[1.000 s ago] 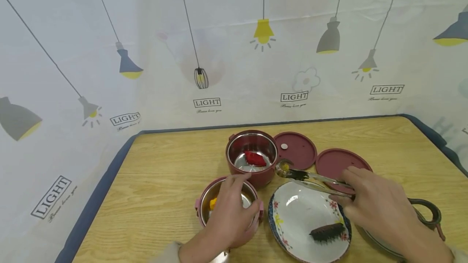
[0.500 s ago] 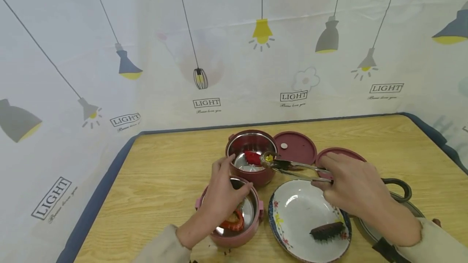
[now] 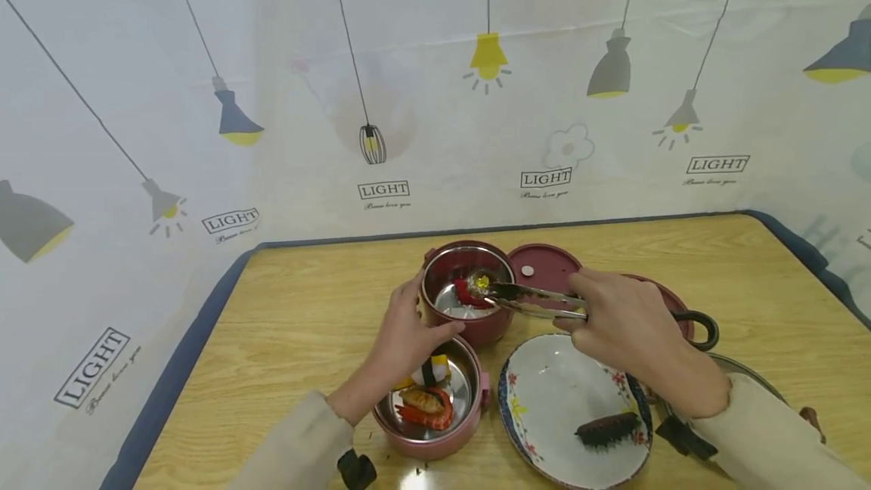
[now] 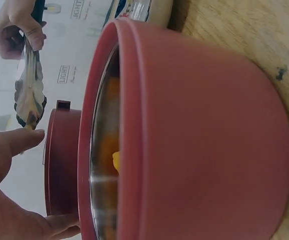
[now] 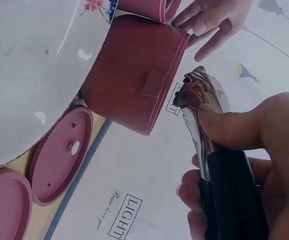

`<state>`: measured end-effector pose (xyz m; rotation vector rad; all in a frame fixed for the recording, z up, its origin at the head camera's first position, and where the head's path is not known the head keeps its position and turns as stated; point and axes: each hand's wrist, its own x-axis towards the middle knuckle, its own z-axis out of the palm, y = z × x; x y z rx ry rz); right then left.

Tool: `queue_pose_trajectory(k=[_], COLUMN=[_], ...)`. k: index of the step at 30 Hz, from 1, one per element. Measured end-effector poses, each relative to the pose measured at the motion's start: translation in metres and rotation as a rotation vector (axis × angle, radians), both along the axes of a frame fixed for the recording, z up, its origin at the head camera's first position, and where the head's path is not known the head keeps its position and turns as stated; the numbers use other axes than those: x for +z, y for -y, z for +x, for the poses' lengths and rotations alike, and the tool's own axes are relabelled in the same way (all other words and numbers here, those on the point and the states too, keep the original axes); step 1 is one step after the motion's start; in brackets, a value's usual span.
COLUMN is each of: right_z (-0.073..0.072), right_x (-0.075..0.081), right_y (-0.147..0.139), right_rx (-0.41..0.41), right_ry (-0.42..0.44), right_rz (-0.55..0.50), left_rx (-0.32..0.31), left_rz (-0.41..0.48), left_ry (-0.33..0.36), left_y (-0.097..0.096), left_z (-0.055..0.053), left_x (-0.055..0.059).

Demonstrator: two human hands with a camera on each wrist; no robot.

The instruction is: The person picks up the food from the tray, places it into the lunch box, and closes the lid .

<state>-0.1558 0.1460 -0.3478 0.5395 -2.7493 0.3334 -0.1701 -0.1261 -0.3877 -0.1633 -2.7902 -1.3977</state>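
Note:
My right hand (image 3: pixel 629 324) grips metal tongs (image 3: pixel 517 292) with dark handles. Their tips pinch a small dark piece of food with a yellow centre (image 3: pixel 481 283), held over the mouth of the dark red pot (image 3: pixel 479 333). A red piece of food (image 3: pixel 463 295) lies inside that pot. My left hand (image 3: pixel 404 335) is at the pot's near left rim, fingers spread and thumb apart. Below it stands the pink pot (image 3: pixel 435 446), holding a shrimp piece (image 3: pixel 444 414) and a piece with yellow and white (image 3: pixel 438 369). In the left wrist view the pink wall (image 4: pixel 209 135) fills much of the frame.
A flowered plate (image 3: pixel 565 369) with a dark spiky sea cucumber (image 3: pixel 608 431) lies right of the pots. Two dark red lids (image 3: pixel 544 267) lie behind it. At right, my forearm partly covers a round metal-rimmed vessel (image 3: pixel 742 370). A printed cloth stands behind the table.
My right hand has brought the tongs and held food leftward, from beside the dark red pot to over it. My left hand has moved up off the pink pot's opening to the dark red pot's rim.

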Motion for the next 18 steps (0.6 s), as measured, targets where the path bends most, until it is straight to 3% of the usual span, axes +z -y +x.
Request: queue_pose_trajectory(k=[5,12,18], right_z=[-0.012,-0.026,-0.033], right_x=[-0.003,-0.007,-0.010], right_y=[0.006,0.011,0.016], right_rx=[0.032,0.023,0.016], right_ry=[-0.010,0.041,0.072], right_rz=[-0.002,0.013,-0.009], left_rx=[0.018,0.048,0.058], left_rz=[0.049,0.160,0.174], left_ry=[0.072,0.248,0.275], left_y=[0.003,0.009,0.012], left_z=[-0.012,-0.025,-0.028], left_x=[0.001,0.002,-0.002])
